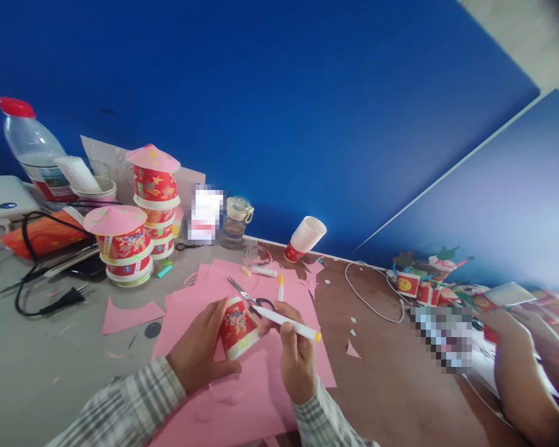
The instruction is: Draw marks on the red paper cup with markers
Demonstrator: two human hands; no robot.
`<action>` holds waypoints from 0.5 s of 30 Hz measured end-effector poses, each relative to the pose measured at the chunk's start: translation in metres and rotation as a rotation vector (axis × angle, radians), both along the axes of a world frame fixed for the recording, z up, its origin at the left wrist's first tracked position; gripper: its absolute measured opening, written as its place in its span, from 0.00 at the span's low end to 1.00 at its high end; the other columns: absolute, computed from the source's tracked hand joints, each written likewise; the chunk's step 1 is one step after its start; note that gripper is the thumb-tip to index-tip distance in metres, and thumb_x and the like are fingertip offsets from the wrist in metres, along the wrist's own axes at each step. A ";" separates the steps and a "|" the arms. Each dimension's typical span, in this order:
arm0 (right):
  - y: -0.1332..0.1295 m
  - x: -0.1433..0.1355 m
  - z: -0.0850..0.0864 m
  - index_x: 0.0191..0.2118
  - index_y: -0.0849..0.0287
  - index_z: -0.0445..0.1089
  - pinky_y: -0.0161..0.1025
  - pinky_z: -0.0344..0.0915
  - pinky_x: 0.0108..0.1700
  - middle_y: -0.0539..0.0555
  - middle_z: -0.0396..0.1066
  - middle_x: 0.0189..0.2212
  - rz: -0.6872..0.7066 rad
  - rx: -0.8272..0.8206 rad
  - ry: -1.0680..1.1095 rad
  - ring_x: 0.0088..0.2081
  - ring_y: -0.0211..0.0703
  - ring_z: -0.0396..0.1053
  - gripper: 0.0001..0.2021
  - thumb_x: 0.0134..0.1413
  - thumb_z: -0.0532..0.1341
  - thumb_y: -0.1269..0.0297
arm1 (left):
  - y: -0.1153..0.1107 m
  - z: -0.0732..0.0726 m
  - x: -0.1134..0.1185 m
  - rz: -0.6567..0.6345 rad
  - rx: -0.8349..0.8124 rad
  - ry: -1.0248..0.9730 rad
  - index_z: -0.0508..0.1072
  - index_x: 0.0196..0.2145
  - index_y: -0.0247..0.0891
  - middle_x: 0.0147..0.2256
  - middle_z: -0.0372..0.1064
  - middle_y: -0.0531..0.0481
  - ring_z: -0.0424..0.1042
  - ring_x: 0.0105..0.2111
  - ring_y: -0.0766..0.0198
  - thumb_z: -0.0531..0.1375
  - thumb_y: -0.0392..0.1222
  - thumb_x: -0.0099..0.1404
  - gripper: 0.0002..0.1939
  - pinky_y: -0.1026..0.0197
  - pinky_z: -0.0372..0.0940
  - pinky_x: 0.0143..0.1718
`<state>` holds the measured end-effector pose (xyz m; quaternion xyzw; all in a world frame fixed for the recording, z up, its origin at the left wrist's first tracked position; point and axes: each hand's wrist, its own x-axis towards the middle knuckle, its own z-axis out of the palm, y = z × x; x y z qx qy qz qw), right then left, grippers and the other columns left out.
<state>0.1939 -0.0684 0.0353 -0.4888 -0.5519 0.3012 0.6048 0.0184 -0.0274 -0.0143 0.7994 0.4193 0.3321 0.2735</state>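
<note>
My left hand (202, 347) is closed around a red patterned paper cup (237, 326), which lies tilted over the pink paper (246, 410). In my right hand (298, 363) is a white marker (291, 321) with a yellow end, held close to the cup's right side. Just behind the cup are scissors (239, 288) with dark handles; whether a finger touches them I cannot tell. More markers, one a white marker (263, 272), rest on the far part of the paper. A pink paper scrap (130, 315) lies left of the sheets.
Left stand a short cup tower (125, 245) and a taller cup tower (156, 183) with pink cone roofs. Behind are a bottle (32, 143), a lidded jar (235, 226) and stacked cups (305, 239). A black plug cable (60, 304) lies left. At right, another person's hands (507, 329) hold something.
</note>
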 end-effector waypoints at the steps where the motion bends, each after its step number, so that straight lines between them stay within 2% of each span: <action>1: 0.000 -0.001 -0.001 0.43 0.56 0.65 0.46 0.68 0.33 0.53 0.72 0.27 0.014 -0.014 0.023 0.27 0.46 0.69 0.16 0.55 0.49 0.55 | 0.000 0.000 0.000 -0.001 0.003 -0.001 0.34 0.55 0.48 0.51 0.53 0.45 0.55 0.48 0.48 0.69 0.56 0.32 0.61 0.45 0.59 0.46; 4: -0.001 -0.005 -0.004 0.40 0.57 0.67 0.44 0.68 0.33 0.53 0.71 0.28 0.041 -0.064 0.067 0.28 0.46 0.69 0.13 0.53 0.53 0.57 | 0.001 -0.001 0.000 -0.007 0.017 -0.003 0.34 0.55 0.47 0.51 0.52 0.45 0.55 0.48 0.48 0.69 0.56 0.33 0.61 0.46 0.59 0.47; 7: -0.001 -0.007 -0.007 0.38 0.56 0.67 0.42 0.68 0.32 0.51 0.69 0.25 0.044 -0.091 0.137 0.28 0.46 0.68 0.10 0.50 0.57 0.59 | 0.001 -0.002 0.000 -0.009 0.019 -0.004 0.34 0.55 0.47 0.51 0.52 0.45 0.54 0.49 0.48 0.69 0.57 0.32 0.61 0.46 0.59 0.47; 11: -0.001 -0.011 -0.007 0.35 0.56 0.66 0.37 0.66 0.25 0.46 0.64 0.18 0.033 -0.094 0.157 0.22 0.41 0.64 0.08 0.50 0.57 0.60 | -0.001 -0.002 0.000 -0.001 0.019 -0.001 0.34 0.55 0.48 0.51 0.51 0.46 0.53 0.50 0.49 0.69 0.55 0.33 0.60 0.46 0.58 0.49; 15: -0.005 -0.013 -0.004 0.33 0.57 0.66 0.34 0.62 0.22 0.46 0.62 0.18 0.010 -0.075 0.075 0.20 0.39 0.61 0.06 0.51 0.56 0.62 | -0.002 -0.001 0.000 0.008 0.055 -0.007 0.34 0.55 0.48 0.52 0.48 0.44 0.51 0.51 0.47 0.69 0.56 0.33 0.60 0.44 0.57 0.49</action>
